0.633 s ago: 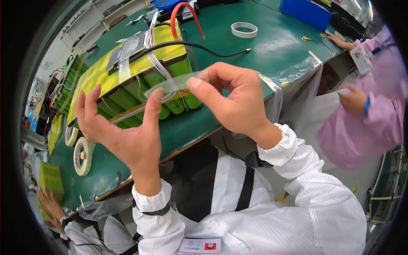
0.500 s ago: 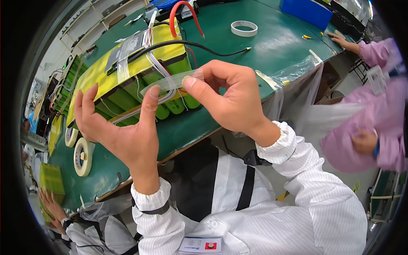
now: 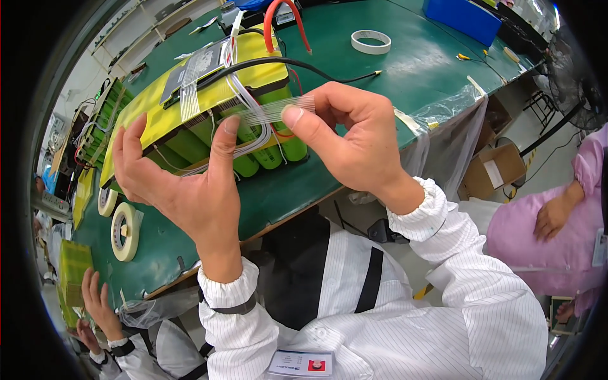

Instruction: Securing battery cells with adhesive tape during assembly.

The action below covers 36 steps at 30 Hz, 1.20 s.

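Observation:
A battery pack (image 3: 259, 73) of green cells with a yellow cover stands on the bench in front of me. My right hand (image 3: 358, 136) pinches a strip of clear ribbed tape (image 3: 269, 113) between thumb and fingers. The strip runs left across white wires (image 3: 253, 147) at the pack's side. My left hand (image 3: 183, 183) is spread at the pack's near side, fingers apart, its thumb beside the tape's left end; whether it presses the strip I cannot tell. Similar tape (image 3: 190, 98) crosses a dark flat board (image 3: 190, 71) on top. Thick red (image 3: 269, 28) and black (image 3: 304, 62) cables leave the pack.
Tape rolls lie on the green bench: one (image 3: 371, 42) beyond the pack, another (image 3: 126, 232) at left. A blue box (image 3: 462, 22) stands at the far right. A co-worker in pink (image 3: 538, 234) is at right; another person's hands (image 3: 101, 304) are at lower left, near a yellow-green block (image 3: 75, 266).
My view has shifted slightly; both hands keep nearly the same pose at the tape. The co-worker in pink has drawn back from the bench. The lower-left person's hand has lifted off the yellow-green block.

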### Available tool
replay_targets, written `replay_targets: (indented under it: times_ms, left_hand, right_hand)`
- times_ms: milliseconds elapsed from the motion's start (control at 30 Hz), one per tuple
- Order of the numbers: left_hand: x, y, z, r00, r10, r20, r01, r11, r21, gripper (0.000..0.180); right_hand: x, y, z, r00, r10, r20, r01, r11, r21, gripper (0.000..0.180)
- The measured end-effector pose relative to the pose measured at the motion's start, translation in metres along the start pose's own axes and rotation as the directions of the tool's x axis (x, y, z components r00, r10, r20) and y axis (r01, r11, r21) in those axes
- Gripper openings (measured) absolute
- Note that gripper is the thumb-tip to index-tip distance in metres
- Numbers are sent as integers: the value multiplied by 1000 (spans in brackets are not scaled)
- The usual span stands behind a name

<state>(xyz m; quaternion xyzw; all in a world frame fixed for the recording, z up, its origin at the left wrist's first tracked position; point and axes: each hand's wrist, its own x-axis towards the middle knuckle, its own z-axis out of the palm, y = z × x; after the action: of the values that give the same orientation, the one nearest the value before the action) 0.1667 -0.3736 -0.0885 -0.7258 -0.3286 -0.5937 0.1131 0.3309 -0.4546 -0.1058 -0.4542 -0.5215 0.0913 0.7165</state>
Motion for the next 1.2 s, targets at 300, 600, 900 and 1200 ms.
replay_targets:
  times_ms: [300,600,900,1200]
  left_hand:
    - [6,-2,0,998,-50,27,50,999,-3,97]
    - [5,3,-1,992,-123,35,126,990,-70,91]
    - [4,-2,6,996,-77,43,72,990,119,96]
    - [-1,14,11,999,50,1,-50,995,89,99]
  right_hand:
    - [11,1,-16,981,-186,60,195,959,-205,16]
    - [23,12,-18,965,-227,131,254,933,-256,21]
    - [23,9,-26,986,56,155,-29,984,-176,22]
    - [12,17,-14,969,-248,4,242,945,-220,16]
